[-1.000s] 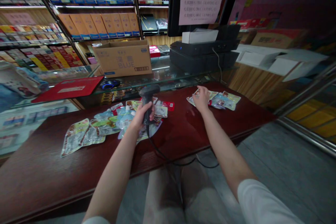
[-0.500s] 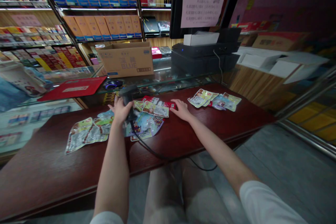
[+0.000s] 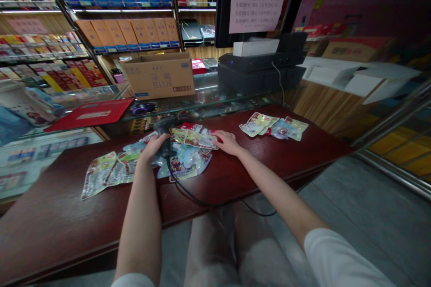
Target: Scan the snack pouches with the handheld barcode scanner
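Observation:
My left hand [image 3: 152, 148] is closed around the handle of a black barcode scanner [image 3: 165, 145], with the thumb showing and the other fingers mostly hidden. The scanner's cord runs down over the table's front edge. My right hand [image 3: 229, 142] pinches the right end of a small yellow-green snack packet [image 3: 198, 139] on top of the middle pile. Beneath it lie a red packet [image 3: 189, 126] and blue-purple packets [image 3: 190, 157]. To the left, silver-backed snack packets [image 3: 101, 171] lie beside my left forearm.
Another group of packets [image 3: 274, 126] lies on the right of the dark red table [image 3: 245, 175]. Behind stand a glass counter with a cardboard box [image 3: 158, 76], a mouse [image 3: 142, 108], a red mat [image 3: 92, 114] and a monitor bearing a pink notice [image 3: 257, 2].
My left hand's fingers, spread before, have closed round the scanner, whose head now sits lower. My right hand has moved slightly left onto the packet's end.

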Available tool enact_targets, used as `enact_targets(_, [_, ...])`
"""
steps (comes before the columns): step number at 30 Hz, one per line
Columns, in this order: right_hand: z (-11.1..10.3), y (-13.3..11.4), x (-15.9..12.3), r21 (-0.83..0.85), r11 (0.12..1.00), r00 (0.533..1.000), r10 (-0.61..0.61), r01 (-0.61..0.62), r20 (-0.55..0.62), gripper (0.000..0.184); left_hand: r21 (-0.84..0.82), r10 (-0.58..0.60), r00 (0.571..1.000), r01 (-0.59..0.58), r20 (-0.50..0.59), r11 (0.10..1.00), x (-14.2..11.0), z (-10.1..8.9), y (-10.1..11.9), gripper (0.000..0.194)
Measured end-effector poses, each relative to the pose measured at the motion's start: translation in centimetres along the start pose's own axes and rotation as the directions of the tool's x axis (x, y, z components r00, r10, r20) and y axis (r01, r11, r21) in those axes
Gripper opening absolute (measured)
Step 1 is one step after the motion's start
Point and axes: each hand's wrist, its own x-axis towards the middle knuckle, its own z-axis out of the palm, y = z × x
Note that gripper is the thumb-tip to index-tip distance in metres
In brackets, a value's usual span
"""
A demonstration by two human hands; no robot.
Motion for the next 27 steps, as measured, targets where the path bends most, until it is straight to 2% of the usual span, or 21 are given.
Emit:
enact_targets(6, [-0.9,0.6,0.3,-0.045,0.997,0.998,0.057,-0.056,0.022,0.041,-0.009,-0.017,0.999,0.018,0.031,1.000,0.2,1.0,-0.5,0.042])
enact_targets(10, [-1.1,1.6,0.5,-0.066,0.990,0.992,0.125,-0.127,-0.024,0.045,-0.024,-0.004,0.999,0.005,0.033,1.000,0.2,1.7,-0.4,0.039])
enact_targets(13, [-0.7,2.5,0.8,-0.109,0.984,0.988,0.135,-0.143,-0.073,0.055,0.009,0.015,1.000,-0.015,-0.006,1.000,0.3,2.1,-0.3,0.034])
enact_targets(16, [-0.6,3.2,1.2,-0.134,0.970,0.977,0.191,-0.203,-0.097,0.065,0.087,0.104,0.992,-0.098,-0.066,0.991,-0.1,2.3,0.3,0.028])
enact_targets(18, [-0.9,3.6,1.3,-0.108,0.964,0.969,0.236,-0.243,-0.073,0.061,0.160,0.224,0.968,-0.205,-0.111,0.966,-0.6,2.5,1.1,0.024])
enact_targets(21, [-1.6,4.0,1.2,0.047,0.964,0.964,0.262,-0.260,-0.036,0.045,0.233,0.379,0.918,-0.346,-0.116,0.909,-1.9,2.8,2.5,0.022])
enact_targets(23, [-2.1,4.1,1.0,0.248,0.934,0.961,0.273,-0.256,-0.036,0.040,0.181,0.366,0.929,-0.351,-0.055,0.919,-3.0,3.4,3.2,0.025])
enact_targets(25, [-2.5,4.1,0.8,0.480,0.841,0.952,0.304,-0.249,-0.038,0.040,0.051,0.306,0.952,-0.307,0.014,0.950,-4.1,4.3,3.7,0.031])
enact_targets(27, [-2.7,3.8,0.6,0.679,0.698,0.940,0.340,-0.228,-0.034,0.045,-0.119,0.284,0.953,-0.272,0.101,0.955,-5.3,5.4,4.0,0.035])
